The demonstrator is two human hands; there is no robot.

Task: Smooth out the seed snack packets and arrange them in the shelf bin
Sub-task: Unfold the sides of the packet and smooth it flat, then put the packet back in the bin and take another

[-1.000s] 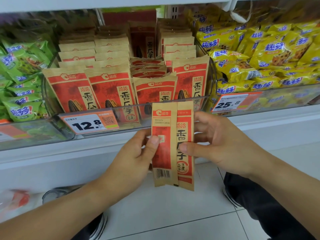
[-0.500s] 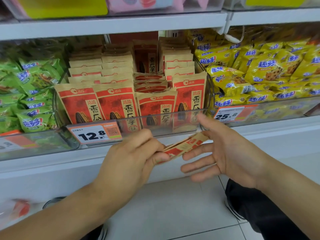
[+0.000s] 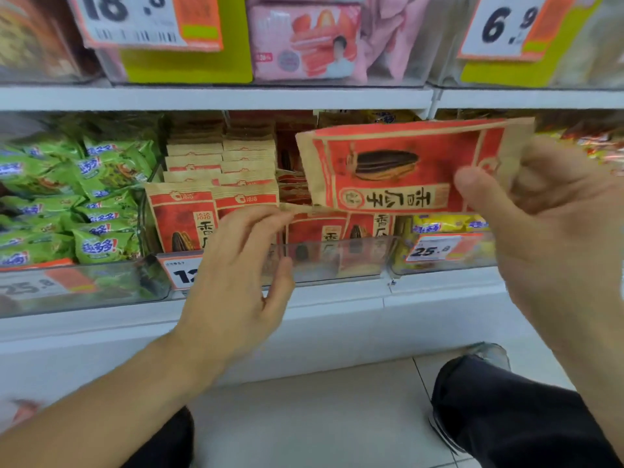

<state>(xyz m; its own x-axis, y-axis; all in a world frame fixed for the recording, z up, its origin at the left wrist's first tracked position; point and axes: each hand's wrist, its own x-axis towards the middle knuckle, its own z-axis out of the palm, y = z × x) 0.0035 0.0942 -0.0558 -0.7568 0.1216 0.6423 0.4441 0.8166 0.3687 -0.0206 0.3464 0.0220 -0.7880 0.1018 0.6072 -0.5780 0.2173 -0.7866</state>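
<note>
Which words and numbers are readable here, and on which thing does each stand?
"18.8": price tag, upper left
"6.9": price tag, upper right
"25.8": price tag, lower right
"香瓜子", lying sideways: held seed packet
Green packets and barcodes: too blurred.

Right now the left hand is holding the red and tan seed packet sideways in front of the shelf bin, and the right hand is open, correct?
Not quite: the hands are swapped. The head view shows the right hand pinching the red and tan seed packet sideways in front of the clear plastic shelf bin, while the left hand is open.
</note>
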